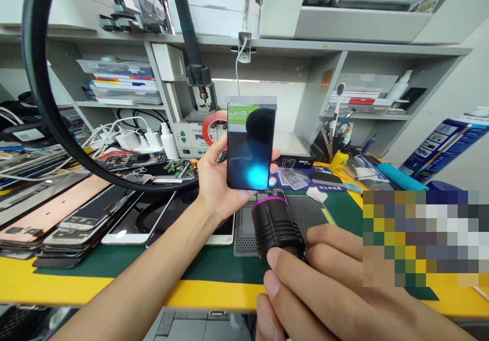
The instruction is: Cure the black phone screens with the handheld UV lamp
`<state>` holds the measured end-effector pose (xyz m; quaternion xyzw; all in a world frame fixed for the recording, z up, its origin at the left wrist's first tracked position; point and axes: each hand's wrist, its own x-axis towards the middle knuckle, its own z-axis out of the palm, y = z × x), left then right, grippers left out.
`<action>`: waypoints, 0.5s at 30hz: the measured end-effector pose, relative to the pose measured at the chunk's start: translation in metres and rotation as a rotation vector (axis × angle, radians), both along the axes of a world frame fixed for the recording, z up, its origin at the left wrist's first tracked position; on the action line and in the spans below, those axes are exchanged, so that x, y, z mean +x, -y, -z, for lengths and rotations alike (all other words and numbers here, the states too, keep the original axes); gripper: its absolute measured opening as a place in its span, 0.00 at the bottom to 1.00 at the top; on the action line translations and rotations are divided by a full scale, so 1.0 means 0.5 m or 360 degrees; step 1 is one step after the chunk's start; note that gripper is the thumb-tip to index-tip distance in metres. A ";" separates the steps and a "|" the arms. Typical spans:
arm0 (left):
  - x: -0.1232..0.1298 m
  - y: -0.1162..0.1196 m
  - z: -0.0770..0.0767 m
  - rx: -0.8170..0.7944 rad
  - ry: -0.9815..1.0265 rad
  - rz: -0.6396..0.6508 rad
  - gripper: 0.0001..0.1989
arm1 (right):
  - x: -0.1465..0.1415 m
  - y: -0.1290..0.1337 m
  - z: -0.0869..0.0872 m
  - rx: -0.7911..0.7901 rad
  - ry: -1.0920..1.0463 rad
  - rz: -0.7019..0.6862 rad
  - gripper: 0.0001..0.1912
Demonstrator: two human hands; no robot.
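Observation:
My left hand [214, 178] holds up a smartphone [248, 150] by its edges, thumb on the left side and fingertips showing past the right side. The dark screen faces me and mirrors a green label. A bright blue-white glow lies on its lower right part. In the foreground my right hand [317, 280] is closed round a black flashlight [277, 224] with a purple ring. The flashlight's head points away from me, toward the phone's lower edge, and hides part of the perforated grey mat [244, 246] below.
Stacked phone screens [80, 213] lie on the left of the green mat [214, 269]. A black hose [38, 76] loops across the left. Behind stands a grey machine [189, 137] with red tape [210, 129]. A blue spray can [443, 142] leans at right. One area is pixelated.

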<state>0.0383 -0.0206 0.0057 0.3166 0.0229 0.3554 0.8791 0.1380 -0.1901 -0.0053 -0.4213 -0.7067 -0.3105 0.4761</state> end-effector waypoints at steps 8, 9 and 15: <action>0.001 0.003 -0.004 0.0037 -0.0053 -0.0046 0.29 | -0.003 0.000 -0.003 0.0018 -0.0053 0.0009 0.08; 0.001 0.003 -0.004 0.0038 -0.0054 -0.0042 0.28 | 0.000 0.001 -0.006 0.0003 -0.0034 -0.0004 0.09; 0.000 0.003 -0.003 0.0075 -0.0022 0.0012 0.28 | 0.009 -0.004 -0.022 0.0087 0.0109 -0.0031 0.08</action>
